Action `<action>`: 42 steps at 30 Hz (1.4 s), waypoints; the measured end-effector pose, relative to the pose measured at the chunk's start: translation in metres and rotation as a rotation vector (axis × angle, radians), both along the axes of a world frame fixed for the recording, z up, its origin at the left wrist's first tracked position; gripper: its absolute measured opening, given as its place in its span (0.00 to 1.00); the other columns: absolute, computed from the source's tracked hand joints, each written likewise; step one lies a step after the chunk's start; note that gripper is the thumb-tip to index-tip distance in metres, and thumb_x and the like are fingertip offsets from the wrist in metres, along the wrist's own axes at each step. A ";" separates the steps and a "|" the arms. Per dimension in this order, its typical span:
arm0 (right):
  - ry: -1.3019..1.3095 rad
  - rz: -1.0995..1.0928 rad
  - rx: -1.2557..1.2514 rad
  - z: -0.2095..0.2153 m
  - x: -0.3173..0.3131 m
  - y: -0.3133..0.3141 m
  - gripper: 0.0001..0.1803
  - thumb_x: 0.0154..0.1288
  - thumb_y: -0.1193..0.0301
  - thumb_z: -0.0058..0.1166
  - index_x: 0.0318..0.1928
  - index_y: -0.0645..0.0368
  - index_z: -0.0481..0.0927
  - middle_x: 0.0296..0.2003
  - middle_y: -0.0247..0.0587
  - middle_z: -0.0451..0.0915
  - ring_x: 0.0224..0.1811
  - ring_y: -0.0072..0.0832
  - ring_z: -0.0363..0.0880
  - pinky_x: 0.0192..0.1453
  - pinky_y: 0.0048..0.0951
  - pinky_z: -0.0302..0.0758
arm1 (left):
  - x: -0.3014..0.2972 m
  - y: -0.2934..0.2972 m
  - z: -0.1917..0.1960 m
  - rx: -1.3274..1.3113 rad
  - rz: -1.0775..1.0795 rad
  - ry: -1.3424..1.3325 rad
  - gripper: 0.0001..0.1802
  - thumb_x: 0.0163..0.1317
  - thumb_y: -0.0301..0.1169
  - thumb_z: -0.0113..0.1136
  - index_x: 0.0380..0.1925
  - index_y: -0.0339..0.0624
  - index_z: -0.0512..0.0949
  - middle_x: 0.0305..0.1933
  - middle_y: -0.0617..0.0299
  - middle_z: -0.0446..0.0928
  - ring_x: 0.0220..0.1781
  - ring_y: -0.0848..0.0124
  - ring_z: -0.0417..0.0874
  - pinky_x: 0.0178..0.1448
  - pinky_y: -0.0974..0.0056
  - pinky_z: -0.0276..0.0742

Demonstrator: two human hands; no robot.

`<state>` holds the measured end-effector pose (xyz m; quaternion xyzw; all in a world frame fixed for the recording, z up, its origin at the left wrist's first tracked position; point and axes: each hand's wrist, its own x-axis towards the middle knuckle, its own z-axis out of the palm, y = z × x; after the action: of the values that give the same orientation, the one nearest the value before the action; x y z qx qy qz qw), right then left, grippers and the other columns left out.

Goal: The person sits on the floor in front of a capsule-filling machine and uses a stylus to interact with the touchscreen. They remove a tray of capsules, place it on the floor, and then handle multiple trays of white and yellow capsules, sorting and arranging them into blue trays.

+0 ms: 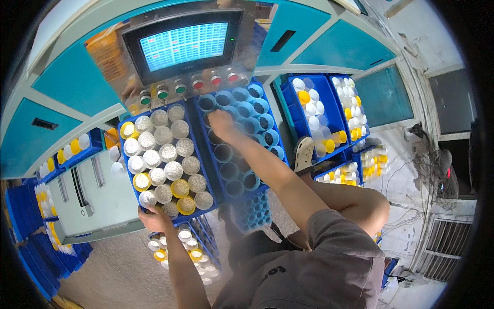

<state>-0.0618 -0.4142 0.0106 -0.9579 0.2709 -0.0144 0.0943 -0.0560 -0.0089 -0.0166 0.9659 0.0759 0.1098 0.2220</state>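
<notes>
Cups of white granules [168, 152] in rows in a blue tray [200, 213], left hand [154, 220] bent at the near left corner, cannot tell how firmly. Directly right, bluish cups [266, 121] in a second blue tray [220, 189], partly blocked by the right forearm [272, 167]; right hand [220, 122] with fingers curled among them, cannot tell what pinched. Beyond, a screen [185, 45] above green buttons [162, 92] and red buttons [215, 78]; rightward, blue crates [325, 87] of white and yellow cups [316, 108], near a pale clog [303, 153].

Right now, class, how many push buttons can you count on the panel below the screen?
6, in one slanting row below the screen: three green buttons on the left, then three red buttons on the right. None appears hidden.
</notes>
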 end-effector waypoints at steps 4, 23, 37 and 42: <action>0.018 0.069 -0.071 -0.008 0.010 0.004 0.09 0.61 0.75 0.54 0.32 0.57 0.88 0.33 0.49 0.87 0.38 0.45 0.88 0.40 0.43 0.85 | 0.000 -0.001 0.000 -0.003 0.010 0.018 0.26 0.70 0.45 0.51 0.57 0.35 0.75 0.56 0.43 0.79 0.55 0.42 0.80 0.57 0.44 0.75; -0.790 -0.594 1.566 0.019 -0.134 -0.119 0.13 0.70 0.70 0.56 0.49 0.66 0.80 0.47 0.45 0.85 0.46 0.33 0.85 0.48 0.32 0.82 | 0.001 0.000 0.001 0.014 -0.011 0.032 0.25 0.69 0.43 0.51 0.58 0.37 0.74 0.56 0.44 0.80 0.54 0.42 0.80 0.57 0.43 0.75; 0.077 -0.412 0.141 0.010 -0.121 -0.150 0.19 0.59 0.56 0.69 0.43 0.57 0.89 0.42 0.54 0.87 0.46 0.47 0.87 0.52 0.42 0.81 | 0.001 0.003 -0.002 0.022 -0.037 -0.013 0.26 0.70 0.44 0.54 0.56 0.33 0.75 0.52 0.39 0.80 0.52 0.40 0.80 0.55 0.44 0.76; -0.416 -0.759 1.142 0.019 -0.089 -0.183 0.13 0.67 0.65 0.66 0.38 0.65 0.87 0.25 0.34 0.83 0.29 0.32 0.80 0.38 0.27 0.76 | 0.002 0.007 -0.010 0.017 -0.052 -0.032 0.23 0.70 0.42 0.55 0.55 0.34 0.75 0.52 0.42 0.81 0.51 0.42 0.81 0.55 0.45 0.76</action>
<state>-0.1509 -0.5967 0.0300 -0.5762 0.5269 -0.0843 0.6191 -0.0543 -0.0020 -0.0268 0.9675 0.0463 0.1203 0.2176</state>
